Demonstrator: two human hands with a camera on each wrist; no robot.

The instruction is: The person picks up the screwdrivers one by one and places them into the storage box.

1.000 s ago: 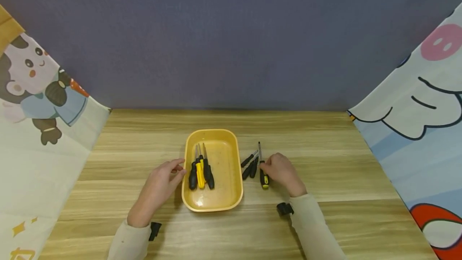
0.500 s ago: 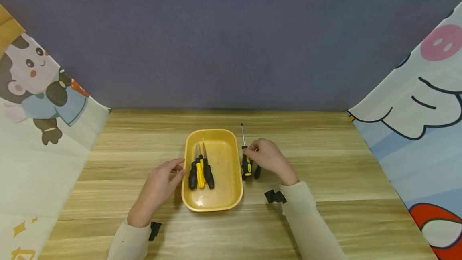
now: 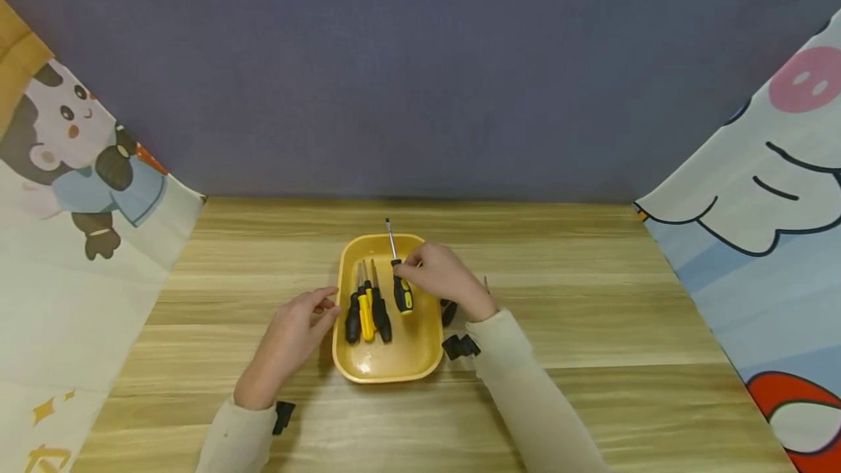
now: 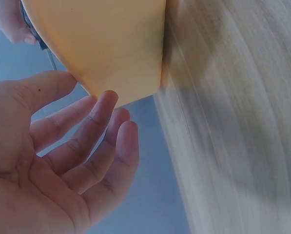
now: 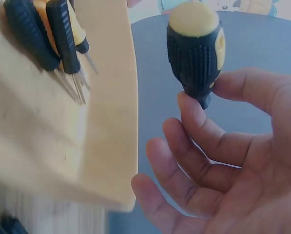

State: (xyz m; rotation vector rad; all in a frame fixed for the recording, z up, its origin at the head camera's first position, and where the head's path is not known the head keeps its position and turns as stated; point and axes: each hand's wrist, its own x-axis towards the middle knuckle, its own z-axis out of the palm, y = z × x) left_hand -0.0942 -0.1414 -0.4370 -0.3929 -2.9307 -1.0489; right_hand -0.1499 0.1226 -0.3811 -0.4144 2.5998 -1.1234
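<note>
My right hand (image 3: 436, 268) is over the yellow tray (image 3: 388, 377), pinching a black-and-yellow screwdriver (image 3: 403, 294) between thumb and index finger near the lower end of its handle. In the right wrist view the handle (image 5: 196, 53) has its yellow butt up, and the other fingers curl loosely below. The shaft points away, past the tray's far rim in the head view. My left hand (image 3: 298, 323) stays at the tray's left side, thumb and index fingertips right at the rim (image 4: 62, 68), the other fingers loosely bent. Several black and yellow screwdrivers (image 3: 366, 316) lie inside the tray's left half.
Beside the tray's right wall, small black-handled screwdrivers (image 3: 449, 311) lie on the wooden table (image 3: 578, 298), partly hidden by my right hand and wrist. A grey-blue panel (image 3: 420, 71) rises behind the table, with cartoon-printed sheets (image 3: 72, 159) at both sides.
My right hand has lifted the black-and-yellow screwdriver off the table and carried it left, across the smaller screwdrivers, to over the tray. My left hand has kept its place at the rim.
</note>
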